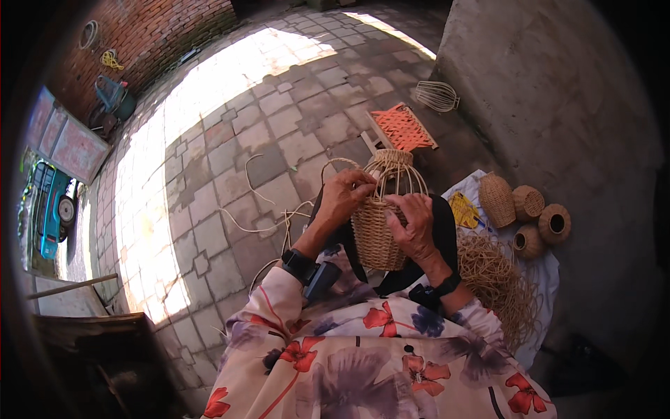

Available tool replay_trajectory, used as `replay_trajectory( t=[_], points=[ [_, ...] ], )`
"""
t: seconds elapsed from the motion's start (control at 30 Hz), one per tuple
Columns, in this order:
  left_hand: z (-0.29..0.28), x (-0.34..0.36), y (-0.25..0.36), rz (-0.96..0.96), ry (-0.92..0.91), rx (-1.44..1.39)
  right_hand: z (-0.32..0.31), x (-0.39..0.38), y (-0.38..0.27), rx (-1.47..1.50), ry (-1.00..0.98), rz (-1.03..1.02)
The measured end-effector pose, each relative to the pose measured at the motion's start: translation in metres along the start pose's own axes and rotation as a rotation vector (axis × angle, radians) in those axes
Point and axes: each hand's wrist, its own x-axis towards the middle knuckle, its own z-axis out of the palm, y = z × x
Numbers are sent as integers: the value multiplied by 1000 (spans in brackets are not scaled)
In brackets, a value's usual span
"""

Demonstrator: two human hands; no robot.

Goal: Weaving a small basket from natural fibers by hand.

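Observation:
A partly woven wicker basket (375,241) stands upright at my lap, its lower body densely woven. Bare ribs rise from the body to a narrow woven neck (393,158). My left hand (345,198) is closed in a pinch at the basket's left upper edge, beside the ribs, on a strand of cord (339,160) that loops above it. Fingers hide the exact spot where the strand meets the ribs. My right hand (414,225) grips the right side of the basket, its thumb against the woven wall near the top of the weave.
Long loose strands (269,227) trail over the paving at left. Right of me, a white cloth (546,293) bears a heap of cords (495,283), several woven baskets (496,200) and a yellow item (463,211). Ahead stand an orange-webbed stool (401,128) and a wire frame (437,96) by the wall.

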Motion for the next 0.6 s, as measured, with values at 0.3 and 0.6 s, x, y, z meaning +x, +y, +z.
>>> replay_trajectory(
  t=[0.3, 0.6],
  points=[
    [6, -13, 6, -247, 194, -154, 1, 0, 2, -3, -3, 6],
    [-65, -38, -72, -246, 345, 625, -1, -1, 3, -5, 1, 0]
  ],
)
